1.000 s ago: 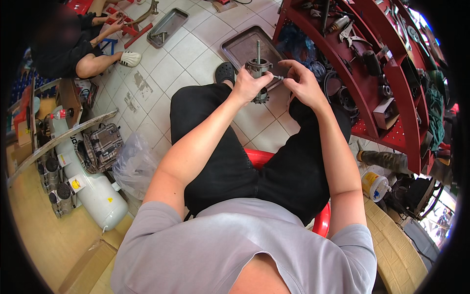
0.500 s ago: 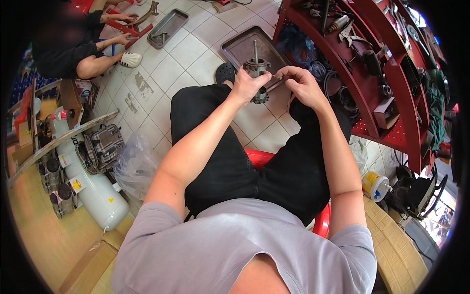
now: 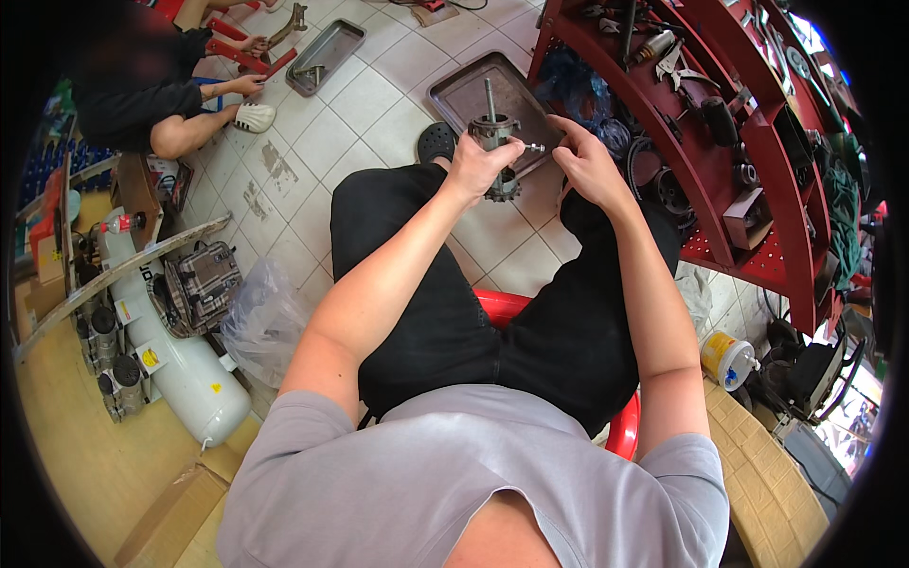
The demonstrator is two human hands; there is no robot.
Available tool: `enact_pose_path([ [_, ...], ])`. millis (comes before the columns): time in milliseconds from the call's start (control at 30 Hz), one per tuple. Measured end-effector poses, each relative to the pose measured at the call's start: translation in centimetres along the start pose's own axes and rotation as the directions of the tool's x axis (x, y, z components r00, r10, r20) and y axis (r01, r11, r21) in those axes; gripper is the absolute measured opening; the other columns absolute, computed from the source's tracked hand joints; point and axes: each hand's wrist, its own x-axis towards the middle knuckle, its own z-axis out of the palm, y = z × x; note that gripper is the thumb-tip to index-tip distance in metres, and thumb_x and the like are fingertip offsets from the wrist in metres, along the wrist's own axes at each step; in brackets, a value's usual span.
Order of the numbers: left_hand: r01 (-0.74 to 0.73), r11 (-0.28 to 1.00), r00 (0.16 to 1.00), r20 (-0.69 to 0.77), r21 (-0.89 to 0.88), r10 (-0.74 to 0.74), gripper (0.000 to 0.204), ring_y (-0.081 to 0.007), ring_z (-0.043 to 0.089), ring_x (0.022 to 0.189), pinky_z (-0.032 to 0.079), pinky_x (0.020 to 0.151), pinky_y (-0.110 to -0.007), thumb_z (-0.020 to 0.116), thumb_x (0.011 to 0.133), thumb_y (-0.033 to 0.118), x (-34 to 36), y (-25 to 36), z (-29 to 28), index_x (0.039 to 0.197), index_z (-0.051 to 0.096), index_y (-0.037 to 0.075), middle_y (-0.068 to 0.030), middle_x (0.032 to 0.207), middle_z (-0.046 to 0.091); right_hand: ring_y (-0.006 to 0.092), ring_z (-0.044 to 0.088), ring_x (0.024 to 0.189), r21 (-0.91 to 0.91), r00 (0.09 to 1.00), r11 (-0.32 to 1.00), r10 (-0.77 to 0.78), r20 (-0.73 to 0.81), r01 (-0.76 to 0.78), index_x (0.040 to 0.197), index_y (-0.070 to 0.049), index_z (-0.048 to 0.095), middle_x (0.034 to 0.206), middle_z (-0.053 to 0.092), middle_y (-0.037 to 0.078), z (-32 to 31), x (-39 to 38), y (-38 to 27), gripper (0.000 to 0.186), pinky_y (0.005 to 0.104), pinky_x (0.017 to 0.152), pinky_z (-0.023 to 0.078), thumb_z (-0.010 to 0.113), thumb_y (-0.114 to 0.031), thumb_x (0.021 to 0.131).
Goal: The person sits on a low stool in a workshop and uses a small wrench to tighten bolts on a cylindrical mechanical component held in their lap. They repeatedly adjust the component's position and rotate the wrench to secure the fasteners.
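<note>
My left hand (image 3: 476,168) is closed around a dark metal hub-like part (image 3: 496,133), a cylinder with toothed, flange-like ends. A thin rod (image 3: 490,97) stands up out of its top. From its right side, by my left thumb, a short shiny bolt-like stem (image 3: 534,147) sticks out. My right hand (image 3: 589,168) is just right of that stem, apart from it, with index finger and thumb spread and nothing visible between them. The part is held above the floor, in front of my knees. My palm hides some of its left side.
A shallow metal tray (image 3: 445,95) lies on the tiles beyond my hands. To the right stands a red tool rack (image 3: 625,114) holding tools and parts. A person (image 3: 133,104) sits at far left near a smaller tray (image 3: 355,40). A white tank (image 3: 189,379) stands at left.
My right hand has let go of the bolt-like stem and drawn slightly right, fingers opening, so the stem now shows. My left hand still holds the part in nearly the same place.
</note>
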Motion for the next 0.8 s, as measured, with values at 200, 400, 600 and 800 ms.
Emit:
enact_pose_path([
  [200,0.002,1.0,0.999,-0.033,-0.025,-0.003,0.006,-0.0067,0.055,0.064,0.045,0.059,-0.023,0.069,0.077,0.005,0.0,0.2,0.2,0.078,0.064,0.004,0.0012,0.073,0.061,0.0091,0.049,0.058,0.205,0.99,0.975,0.065,0.122,-0.089,0.094,0.001,0.062,0.065,0.052,0.001,0.3,0.3,-0.1,0.035,0.0261,0.054,0.041,0.051,-0.032,0.092],
  [400,-0.023,0.995,0.999,0.029,-0.095,0.026,0.014,-0.0071,0.059,0.076,0.048,0.069,-0.024,0.067,0.077,0.001,-0.3,0.4,0.2,0.091,0.065,0.002,-0.002,0.086,0.066,0.0061,0.042,0.061,0.195,0.963,0.971,0.085,0.257,-0.137,0.083,-0.003,0.055,0.066,0.046,-0.004,0.0,0.2,-0.4,0.033,0.0233,0.055,0.036,0.045,-0.03,0.098],
  [600,-0.008,0.992,0.995,0.099,-0.127,0.021,0.023,-0.0094,0.06,0.082,0.049,0.074,-0.025,0.064,0.077,-0.002,-0.7,1.3,0.6,0.1,0.063,0.001,-0.0048,0.095,0.068,0.0077,0.042,0.058,0.231,0.981,0.968,0.055,0.188,-0.098,0.09,0.0,0.061,0.061,0.045,-0.002,0.5,-0.2,-0.8,0.034,0.0252,0.055,0.037,0.045,-0.029,0.098],
  [800,-0.001,0.99,0.998,0.065,-0.141,0.01,0.021,-0.0098,0.058,0.071,0.048,0.067,-0.025,0.062,0.077,-0.002,-0.2,0.5,0.0,0.097,0.063,0.001,-0.0082,0.098,0.067,0.0077,0.041,0.057,0.216,0.996,0.976,0.023,0.09,-0.042,0.09,0.0,0.059,0.062,0.044,-0.002,0.1,0.9,1.0,0.034,0.0259,0.053,0.034,0.044,-0.029,0.099],
])
